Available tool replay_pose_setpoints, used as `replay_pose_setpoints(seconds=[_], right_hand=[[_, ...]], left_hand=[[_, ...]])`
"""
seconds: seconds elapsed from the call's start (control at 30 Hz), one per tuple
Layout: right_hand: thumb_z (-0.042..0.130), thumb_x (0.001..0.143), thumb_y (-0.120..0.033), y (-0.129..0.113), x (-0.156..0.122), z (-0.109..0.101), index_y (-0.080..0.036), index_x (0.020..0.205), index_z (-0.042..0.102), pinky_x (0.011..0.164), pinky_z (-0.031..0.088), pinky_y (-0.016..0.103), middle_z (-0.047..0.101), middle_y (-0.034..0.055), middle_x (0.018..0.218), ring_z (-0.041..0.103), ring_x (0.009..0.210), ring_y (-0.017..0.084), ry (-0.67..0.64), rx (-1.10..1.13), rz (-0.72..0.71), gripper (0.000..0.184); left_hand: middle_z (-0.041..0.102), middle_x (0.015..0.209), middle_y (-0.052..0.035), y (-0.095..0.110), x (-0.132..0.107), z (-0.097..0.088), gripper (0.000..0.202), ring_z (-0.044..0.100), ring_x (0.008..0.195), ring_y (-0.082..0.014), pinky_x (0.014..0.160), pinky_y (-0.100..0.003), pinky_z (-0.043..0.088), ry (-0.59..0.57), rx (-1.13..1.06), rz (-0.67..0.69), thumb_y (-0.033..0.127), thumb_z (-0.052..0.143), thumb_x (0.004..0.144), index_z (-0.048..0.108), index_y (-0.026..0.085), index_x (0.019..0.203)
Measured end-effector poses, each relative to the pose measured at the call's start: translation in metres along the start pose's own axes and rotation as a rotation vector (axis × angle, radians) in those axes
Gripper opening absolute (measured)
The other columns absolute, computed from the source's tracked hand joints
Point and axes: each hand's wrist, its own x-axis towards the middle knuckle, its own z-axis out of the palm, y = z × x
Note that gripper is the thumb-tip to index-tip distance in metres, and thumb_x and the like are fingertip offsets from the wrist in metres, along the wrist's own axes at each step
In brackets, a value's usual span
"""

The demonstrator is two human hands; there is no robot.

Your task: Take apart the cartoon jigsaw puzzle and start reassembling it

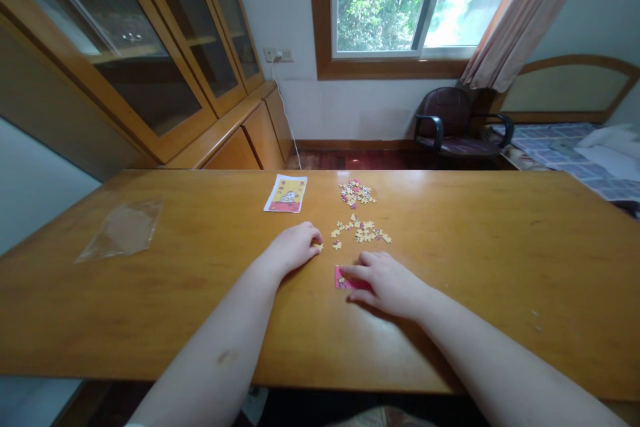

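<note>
Your right hand (387, 280) lies open with its fingers on the pink strip (339, 278) on the table (475, 233), and a bit past it, to the left, your left hand (296, 244) pinches a yellow bit (318, 247). Beyond your hands is a loose bunch (367, 233) of yellow bits, then a mixed pile (354, 193) with the card (287, 195) to its left. Far back, a chair (450, 117) stands near the window (383, 0).
</note>
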Motion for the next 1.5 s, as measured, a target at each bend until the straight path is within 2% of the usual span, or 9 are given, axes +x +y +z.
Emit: replay_pose_setpoints(seconds=[0.33,0.5,0.63,0.77,0.9,1.17,1.5], right_hand=[[0.049,0.086,-0.058,-0.003,-0.001,0.000,-0.027,0.127,0.057,0.082,0.040,0.035,0.058,0.0088,0.098,0.055,0.090,0.023,-0.041,0.005,-0.013,0.052],[0.049,0.087,-0.057,-0.004,-0.001,0.001,-0.026,0.128,0.056,0.080,0.040,0.035,0.058,0.0088,0.098,0.055,0.090,0.023,-0.042,-0.009,-0.021,0.052],[0.049,0.087,-0.057,-0.004,-0.001,0.003,-0.026,0.129,0.055,0.080,0.040,0.035,0.059,0.0090,0.099,0.055,0.089,0.023,-0.041,-0.020,-0.026,0.052],[0.049,0.087,-0.057,-0.004,-0.001,0.004,-0.025,0.127,0.056,0.080,0.040,0.035,0.059,0.0092,0.099,0.056,0.089,0.023,-0.043,-0.029,-0.030,0.052],[0.049,0.087,-0.056,-0.005,-0.001,0.003,-0.025,0.126,0.056,0.080,0.040,0.035,0.060,0.0091,0.099,0.056,0.089,0.023,-0.051,-0.024,-0.033,0.050],[0.055,0.084,-0.052,-0.006,-0.001,0.002,-0.025,0.124,0.056,0.078,0.039,0.035,0.060,0.0085,0.098,0.056,0.088,0.024,-0.060,-0.026,-0.024,0.048],[0.055,0.085,-0.051,-0.006,-0.001,0.002,-0.026,0.124,0.056,0.077,0.038,0.034,0.061,0.0079,0.097,0.056,0.086,0.023,-0.063,-0.034,-0.026,0.047]], left_hand=[[0.063,0.095,-0.0030,-0.004,-0.007,0.001,0.017,0.059,0.079,-0.0164,0.071,-0.025,0.045,-0.144,-0.061,0.081,0.026,0.056,0.070,0.063,0.022,0.085],[0.064,0.082,0.0003,0.000,-0.010,-0.001,0.015,0.055,0.070,-0.0145,0.061,-0.023,0.040,-0.188,-0.075,0.122,0.019,0.055,0.066,0.060,0.021,0.080],[0.065,0.077,0.0010,0.005,-0.008,-0.002,0.013,0.056,0.066,-0.0138,0.059,-0.023,0.040,-0.177,-0.187,0.135,0.018,0.052,0.070,0.061,0.021,0.079],[0.069,0.086,-0.0010,0.010,-0.003,0.002,0.016,0.061,0.078,-0.0153,0.072,-0.024,0.046,-0.155,-0.376,0.148,0.024,0.055,0.076,0.067,0.020,0.086],[0.070,0.097,-0.0031,0.014,0.003,0.011,0.020,0.062,0.090,-0.0171,0.083,-0.025,0.045,-0.120,-0.417,0.180,0.025,0.060,0.076,0.072,0.021,0.091],[0.068,0.078,-0.0003,0.021,0.006,0.021,0.018,0.062,0.072,-0.0144,0.068,-0.024,0.048,-0.162,-0.523,0.089,0.027,0.061,0.074,0.067,0.018,0.088],[0.068,0.077,-0.0005,0.024,0.006,0.026,0.018,0.062,0.071,-0.0140,0.067,-0.023,0.048,-0.151,-0.493,0.111,0.024,0.061,0.072,0.067,0.018,0.088]])
